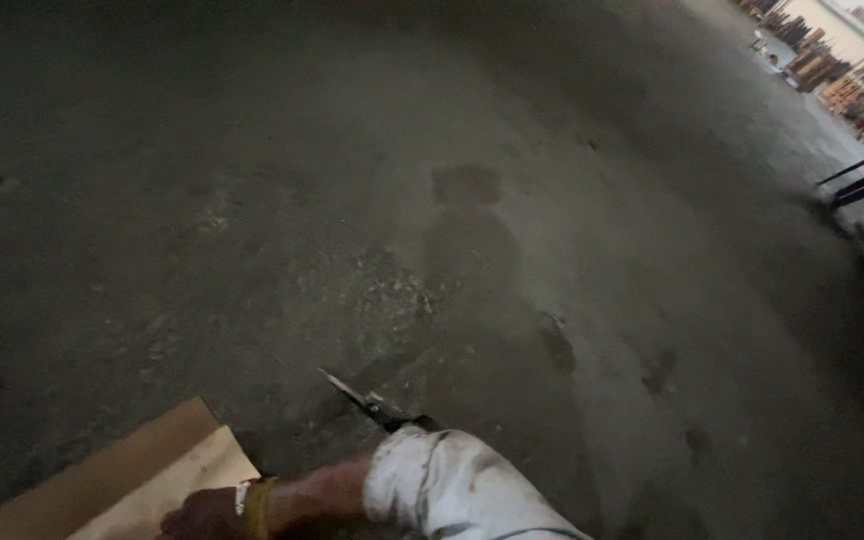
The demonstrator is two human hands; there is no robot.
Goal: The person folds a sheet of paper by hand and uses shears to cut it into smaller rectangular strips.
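Head view: at six o'clock a hand (202,515) with a yellow wristband presses on a sheet of brown cardboard (102,480) lying on the concrete floor (452,200); whether it is the left or right, and whether its fingers clench, I cannot tell. Just beyond the white sleeve (452,490), toward twelve o'clock, scissors (372,403) point to ten o'clock, their holder hidden. Cutting well likely needs the sheet pinned flat.

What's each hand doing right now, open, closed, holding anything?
Left hand: rests at the edge of the brown cardboard sheet; its grip cannot be told.
Right hand: not in view; scissors poke out past the white sleeve.
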